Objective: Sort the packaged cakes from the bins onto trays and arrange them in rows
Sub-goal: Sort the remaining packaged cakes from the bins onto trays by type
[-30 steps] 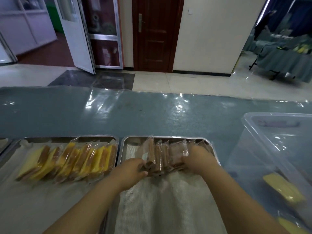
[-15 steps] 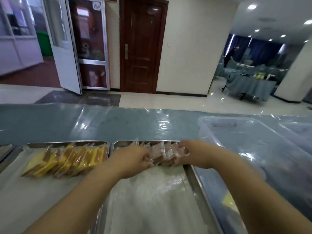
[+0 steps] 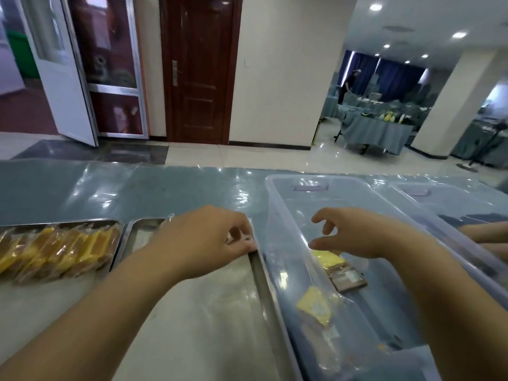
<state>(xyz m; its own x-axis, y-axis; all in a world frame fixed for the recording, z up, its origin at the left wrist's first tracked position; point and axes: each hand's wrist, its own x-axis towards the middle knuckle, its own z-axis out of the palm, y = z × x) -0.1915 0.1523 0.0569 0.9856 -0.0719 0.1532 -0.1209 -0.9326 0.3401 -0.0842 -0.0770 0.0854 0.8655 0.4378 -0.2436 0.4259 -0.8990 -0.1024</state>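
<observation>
My left hand lies over the row of brown packaged cakes at the back of the middle steel tray, its fingers and thumb curled round the right end of the row. It hides most of that row. My right hand hovers over the clear plastic bin, fingers loosely spread and holding nothing. Under it in the bin lie a yellow cake, a brown cake and a second yellow cake. A row of yellow cakes stands on the left tray.
A second clear bin stands at the far right, where another person's hands reach in. White liner covers the front of both trays. The table has a blue cloth under shiny plastic film.
My right hand has left the row of brown cakes and moved right over the clear bin. My left hand stays on the row. The view has swung to the right.
</observation>
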